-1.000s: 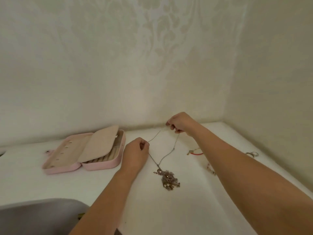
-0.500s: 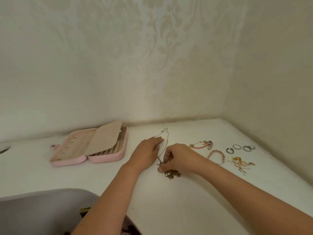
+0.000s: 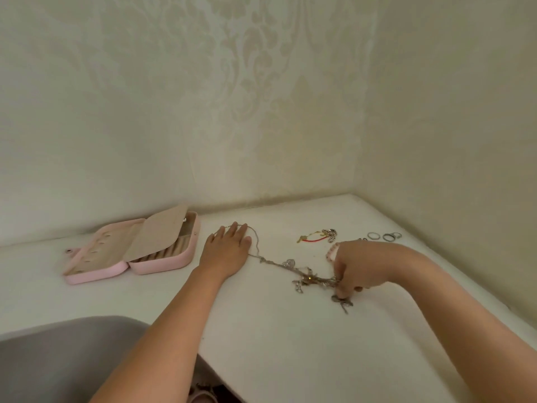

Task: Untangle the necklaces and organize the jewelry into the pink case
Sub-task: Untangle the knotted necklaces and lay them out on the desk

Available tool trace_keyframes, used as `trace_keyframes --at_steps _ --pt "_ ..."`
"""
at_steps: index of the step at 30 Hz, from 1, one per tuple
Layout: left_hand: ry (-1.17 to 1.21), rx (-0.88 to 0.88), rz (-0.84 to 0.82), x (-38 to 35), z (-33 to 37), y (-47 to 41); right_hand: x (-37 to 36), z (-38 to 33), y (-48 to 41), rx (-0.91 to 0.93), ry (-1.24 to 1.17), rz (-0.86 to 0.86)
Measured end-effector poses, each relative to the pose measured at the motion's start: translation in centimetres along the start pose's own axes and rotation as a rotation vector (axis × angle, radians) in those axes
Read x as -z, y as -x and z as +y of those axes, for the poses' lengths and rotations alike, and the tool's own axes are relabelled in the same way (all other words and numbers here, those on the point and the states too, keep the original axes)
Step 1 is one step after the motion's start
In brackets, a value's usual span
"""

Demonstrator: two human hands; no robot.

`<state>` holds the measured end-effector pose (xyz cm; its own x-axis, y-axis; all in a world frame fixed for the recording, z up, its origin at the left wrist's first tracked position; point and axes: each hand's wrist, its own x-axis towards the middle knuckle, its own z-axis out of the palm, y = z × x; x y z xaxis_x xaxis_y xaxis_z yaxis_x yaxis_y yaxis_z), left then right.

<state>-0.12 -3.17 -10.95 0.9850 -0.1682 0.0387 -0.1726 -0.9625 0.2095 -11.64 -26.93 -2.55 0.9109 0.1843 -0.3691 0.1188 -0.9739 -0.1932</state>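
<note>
— Looking down at the white counter [image 3: 261,338], I see the left hand [image 3: 225,251] lying flat, palm down, fingers spread and gripping nothing. Its fingertips rest on the far loop of the necklace chain [image 3: 255,242].

— And the right one?

— The right hand [image 3: 359,267] is curled, fingertips pinching the tangled pendant cluster [image 3: 311,279] at its right end, pressed close to the counter. The chain runs taut-looking from the left fingers across to that pinch. One small dark charm [image 3: 342,301] lies just below the right fingers; I cannot tell whether it joins the same necklace.

— Where is the case?

— The pink case [image 3: 162,261] sits open to the left of the left hand, near the back wall [image 3: 203,112]. A beige flap [image 3: 158,238] is tilted up over the right half, and ridged ring rolls show beneath it. The left half shows a beige panel with small hooks or studs; too small to tell which.

— Other jewelry?

— Behind the right hand, a red cord bracelet [image 3: 313,239] with a gold piece and a sparkly cluster beside it. Further right, several rings [image 3: 383,236] in a row near the side wall. A pink beaded bracelet [image 3: 331,253] peeks out, touching the right hand's knuckles. A grey basin [image 3: 58,359] fills the lower left corner.
</note>
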Motion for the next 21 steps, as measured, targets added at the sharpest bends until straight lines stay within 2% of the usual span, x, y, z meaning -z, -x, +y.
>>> trace_keyframes --at_steps 5,12,13,15,17,19,21 --pt "-0.021 0.099 0.008 0.0 0.1 0.2 1.1 1.9 1.4 -0.122 0.148 -0.061" --pt "-0.017 0.185 0.003 0.1 0.6 0.8 1.4 1.8 1.8 -0.151 0.166 -0.089" --pt "-0.014 0.200 0.000 0.2 0.8 1.0 1.2 1.5 1.5 -0.140 0.158 -0.031" --pt "-0.008 0.228 -0.007 0.3 1.1 1.3 0.5 0.4 0.2 -0.083 0.107 0.197" --pt "-0.007 0.254 -0.015 0.4 1.3 1.4 -0.7 -1.4 -1.6 0.002 -0.056 0.384" --pt "-0.015 0.278 -0.022 0.4 1.5 1.5 -2.0 -3.2 -3.5 0.061 -0.216 0.421" --pt "-0.021 0.290 -0.028 0.3 1.5 1.6 -3.2 -4.4 -5.2 0.085 -0.267 0.430"
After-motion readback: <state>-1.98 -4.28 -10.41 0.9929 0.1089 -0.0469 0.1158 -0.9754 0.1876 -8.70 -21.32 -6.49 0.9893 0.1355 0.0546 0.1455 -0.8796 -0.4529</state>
